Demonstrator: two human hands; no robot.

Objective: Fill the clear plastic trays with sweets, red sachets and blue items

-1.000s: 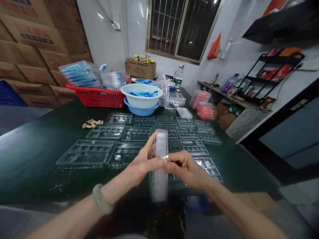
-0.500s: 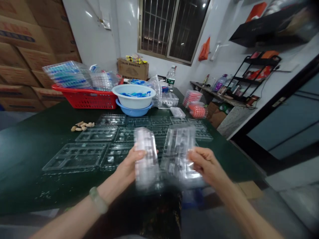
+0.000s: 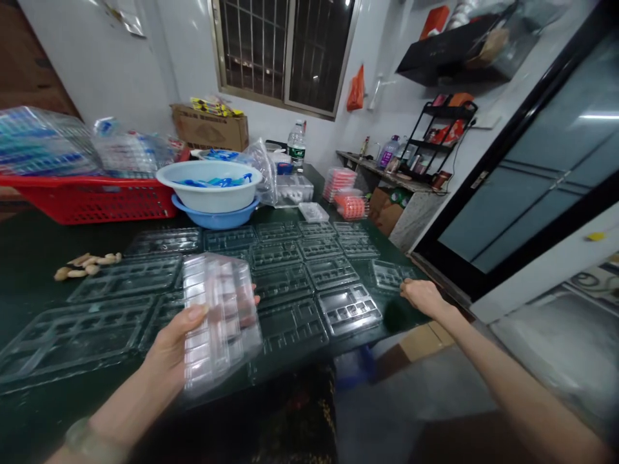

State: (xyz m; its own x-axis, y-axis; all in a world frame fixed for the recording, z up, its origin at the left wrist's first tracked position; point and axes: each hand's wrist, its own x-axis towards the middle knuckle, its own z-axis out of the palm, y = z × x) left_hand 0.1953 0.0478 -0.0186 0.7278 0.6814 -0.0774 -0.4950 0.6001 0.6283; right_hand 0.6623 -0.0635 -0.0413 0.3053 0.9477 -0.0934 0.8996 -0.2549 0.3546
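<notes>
My left hand (image 3: 169, 338) is closed around a stack of clear plastic trays (image 3: 220, 322), thumb on the near face and fingertips showing at the far edge. The stack is tilted up above the table. At the table's right side my right hand (image 3: 425, 298) pinches the corner of a single clear compartment tray (image 3: 389, 274); whether that tray rests fully on the table I cannot tell. Between the hands, several similar trays lie in rows, among them a shiny tray (image 3: 349, 309) near the front edge.
On the dark green table (image 3: 29, 241) stand a red basket (image 3: 111, 200) of packed plastic, a white basin (image 3: 210, 193) in a blue basin (image 3: 217, 219), and a water bottle (image 3: 296, 145). Peanuts (image 3: 87, 264) lie at left. Red-filled packs (image 3: 351, 203) sit near the back right edge.
My right hand has moved away from the stack to the right with one tray, down to the table's right side. The left hand keeps the stack. The view has turned right.
</notes>
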